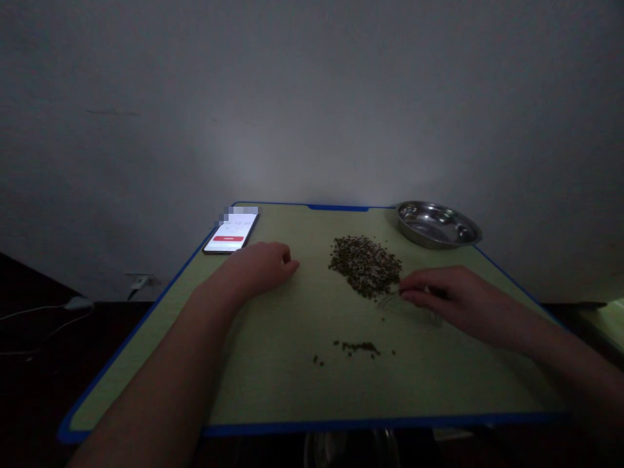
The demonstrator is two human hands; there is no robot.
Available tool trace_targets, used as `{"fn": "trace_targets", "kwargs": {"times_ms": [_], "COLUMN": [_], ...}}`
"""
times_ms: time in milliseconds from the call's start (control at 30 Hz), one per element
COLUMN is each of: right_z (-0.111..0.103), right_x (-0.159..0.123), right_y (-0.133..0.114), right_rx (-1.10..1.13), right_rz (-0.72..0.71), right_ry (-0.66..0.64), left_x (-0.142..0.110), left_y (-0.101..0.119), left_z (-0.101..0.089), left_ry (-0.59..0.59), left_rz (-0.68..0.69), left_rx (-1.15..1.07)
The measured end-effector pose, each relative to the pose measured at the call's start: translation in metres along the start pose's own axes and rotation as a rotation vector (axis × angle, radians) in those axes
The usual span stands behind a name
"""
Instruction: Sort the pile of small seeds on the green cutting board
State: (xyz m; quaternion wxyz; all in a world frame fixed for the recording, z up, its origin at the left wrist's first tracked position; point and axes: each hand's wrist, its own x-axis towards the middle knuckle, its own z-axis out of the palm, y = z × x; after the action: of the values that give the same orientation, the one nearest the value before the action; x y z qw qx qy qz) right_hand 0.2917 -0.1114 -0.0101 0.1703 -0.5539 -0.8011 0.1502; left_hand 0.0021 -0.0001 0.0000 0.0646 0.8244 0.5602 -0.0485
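A pile of small dark beans or seeds (365, 265) lies on the pale table (283, 370), mixed light and dark in colour. At the pile's right edge, my right hand (451, 299) has its thumb and fingertips pinched together; whatever sits between them is too small to make out. A short row of dark grains (361, 347) lies closer to me, with a few strays around it. My left hand (266, 266) rests on the table left of the pile, apart from it. Its fingers are curled in, and nothing shows in them.
A lit phone (231, 231) lies at the back left, just beyond my left hand. The shallow metal bowl (437, 225) stands at the back right corner. Behind the table's blue edge (338, 208) rises a wall. A white cable (78, 303) runs at lower left.
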Motion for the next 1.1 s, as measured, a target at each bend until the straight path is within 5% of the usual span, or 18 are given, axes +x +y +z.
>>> {"fn": "trace_targets", "kwargs": {"times_ms": [567, 1100], "right_z": [0.018, 0.033], "right_x": [0.018, 0.059], "right_y": [-0.008, -0.043], "right_rx": [-0.243, -0.299], "right_rz": [-0.018, -0.058], "right_ry": [0.019, 0.029], "left_x": [-0.001, 0.0], "left_y": [-0.001, -0.001], "left_z": [0.001, 0.002], "left_ry": [0.006, 0.0], "left_rz": [0.003, 0.005], "left_rx": [0.004, -0.012]}}
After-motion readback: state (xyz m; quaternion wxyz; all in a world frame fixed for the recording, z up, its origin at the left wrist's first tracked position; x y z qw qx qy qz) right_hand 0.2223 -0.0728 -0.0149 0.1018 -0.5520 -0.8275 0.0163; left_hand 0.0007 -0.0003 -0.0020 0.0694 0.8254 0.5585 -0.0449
